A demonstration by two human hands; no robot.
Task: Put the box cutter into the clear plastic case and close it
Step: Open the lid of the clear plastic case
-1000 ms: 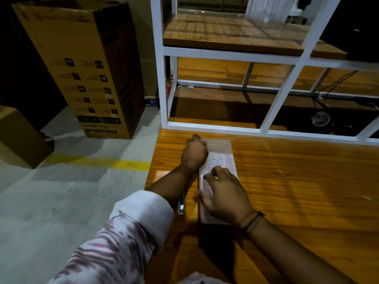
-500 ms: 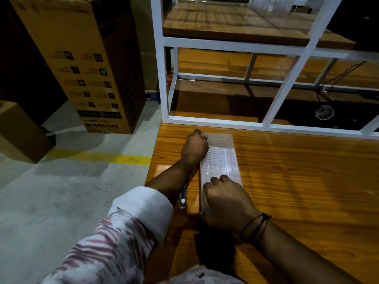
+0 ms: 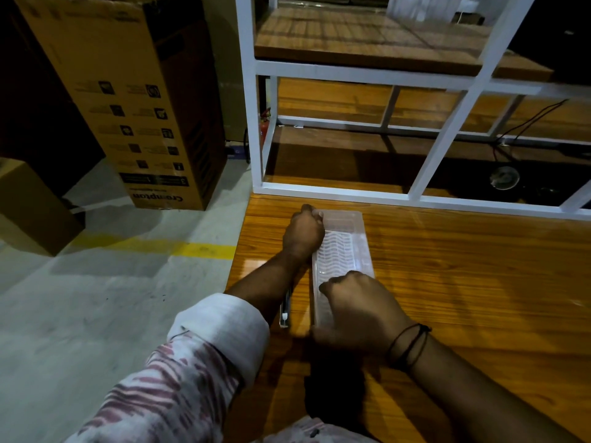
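There was one clear case [image 3: 347, 247], and it lay flat on the table [image 3: 463, 282] with its lid down. Two hands were on it. The left hand [image 3: 303, 233] was curled into a fist and pressed on the far left corner of the case. The right hand [image 3: 358, 310] was curled too, with its knuckles up, and it pushed down on the near end of the case. Neither hand was pinching anything that could be seen. There was one cutter [image 3: 285, 310]. It lay on the table under the left arm, just left of the right hand and just beside the case, not inside it. Only its near end showed, so the rest could not be told. The right wrist had a dark band [image 3: 409, 345] around it. The left arm had one rolled-up sleeve [image 3: 220, 324], white at the cuff and striped lower down. The table was shiny orange-brown wood. Past the left hand stood a white frame [image 3: 454, 116] with a wooden shelf [image 3: 367, 36] up in it. Far to the left of the left hand were two brown boxes, one tall [image 3: 128, 100] and one small [image 3: 32, 206], on a grey floor [image 3: 96, 298] with one yellow line [image 3: 192, 249].
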